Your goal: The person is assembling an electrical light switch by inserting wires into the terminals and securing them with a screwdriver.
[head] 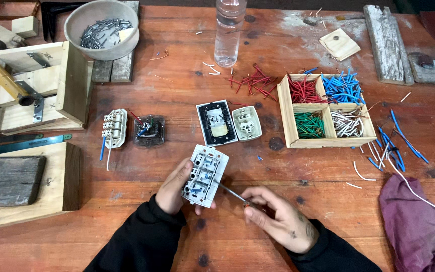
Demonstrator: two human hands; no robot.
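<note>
Both hands work low centre: left hand (173, 187) wraps the white switch module (205, 176) by its left edge, back side tilted up toward the camera so the terminals show; right hand (278, 217) pinches a thin screwdriver (231, 193) in closed fingers, tip angled to 10 o'clock into the module's lower right side. Purple cloth (419, 226) lies bunched at 4 o'clock. Just past the module, at 12 o'clock, a dark-framed switch plate (216, 122) and a white socket insert (246, 123) lie side by side, face up. At 10 o'clock sit two more units, a white terminal block (114, 128) with blue and white wires hanging, and a clear-cased module (149, 130), so five switch parts in all. At 2 o'clock the wooden tray (287, 116) has four compartments, sorting wire offcuts by colour: red, blue, green, white. Loose blue and white offcuts (393, 146) scatter right of it, and loose red offcuts (250, 80) left of it. Farther, one clear plastic bottle (227, 32) stands upright at 12 o'clock, one bowl of nails (101, 27) at 11, and one hammer (3, 75) rests on wood blocks at 10.
</note>
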